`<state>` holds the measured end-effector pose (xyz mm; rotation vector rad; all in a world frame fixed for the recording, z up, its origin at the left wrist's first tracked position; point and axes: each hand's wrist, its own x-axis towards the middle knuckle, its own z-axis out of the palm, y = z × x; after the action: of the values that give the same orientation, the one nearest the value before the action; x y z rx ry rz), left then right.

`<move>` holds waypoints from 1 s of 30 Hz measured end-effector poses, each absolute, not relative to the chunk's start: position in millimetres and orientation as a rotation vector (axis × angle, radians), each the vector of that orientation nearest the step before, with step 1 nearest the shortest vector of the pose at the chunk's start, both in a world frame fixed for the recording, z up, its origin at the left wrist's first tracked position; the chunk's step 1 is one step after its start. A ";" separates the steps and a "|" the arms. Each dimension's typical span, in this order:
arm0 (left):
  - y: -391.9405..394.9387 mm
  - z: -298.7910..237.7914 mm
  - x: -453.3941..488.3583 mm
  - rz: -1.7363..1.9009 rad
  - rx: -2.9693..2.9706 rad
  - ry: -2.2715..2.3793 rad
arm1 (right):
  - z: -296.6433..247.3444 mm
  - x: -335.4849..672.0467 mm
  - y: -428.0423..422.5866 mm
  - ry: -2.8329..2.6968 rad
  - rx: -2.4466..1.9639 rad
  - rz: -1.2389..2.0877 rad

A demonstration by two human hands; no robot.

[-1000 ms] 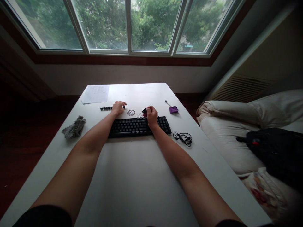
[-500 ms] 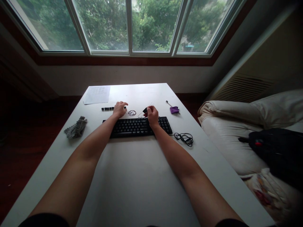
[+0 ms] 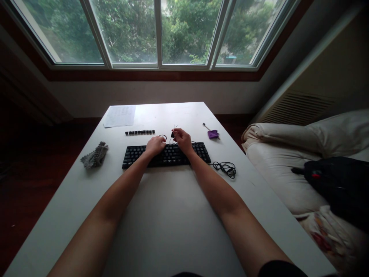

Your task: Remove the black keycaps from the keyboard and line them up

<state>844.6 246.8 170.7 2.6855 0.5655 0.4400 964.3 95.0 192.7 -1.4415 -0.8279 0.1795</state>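
Note:
A black keyboard (image 3: 135,154) lies across the table, with both forearms reaching over it. My right hand (image 3: 182,139) pinches a small wire keycap puller (image 3: 172,134), its thin wires sticking out above and below a dark middle part. Just left of it, my left hand (image 3: 155,145) rests over the keyboard's back edge, fingers curled together. What those fingers hold, if anything, is hidden. A small round thing with a dark rim (image 3: 163,136) shows partly behind the left fingertips. Black keycaps (image 3: 140,132) stand in a neat row behind the keyboard on the left.
On the white table (image 3: 170,215) lie a crumpled grey cloth (image 3: 94,156) at left, a printed paper (image 3: 119,116) at the back left, a purple item (image 3: 213,134) with a small brush (image 3: 205,125), and a coiled cable (image 3: 226,168). A sofa (image 3: 276,165) stands at right.
My left hand has moved right and nearer, from the keycap row to the keyboard's back edge, uncovering the row's end. The right hand has shifted slightly left with the puller, which now stands more upright.

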 end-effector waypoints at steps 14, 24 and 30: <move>225.7 179.7 827.9 0.457 2.765 0.655 | 194.1 958.3 96.5 -1.112 -1.659 0.176; 224.7 184.6 820.1 0.418 2.734 0.729 | 182.1 967.3 96.2 -0.728 -1.635 0.310; 227.5 181.0 817.8 0.432 2.734 0.765 | 191.4 941.5 95.5 -0.987 -1.782 -0.013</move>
<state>817.8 227.5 181.0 2.7341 0.7650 0.4324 941.5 95.5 191.4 -1.7823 -0.9871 -0.0130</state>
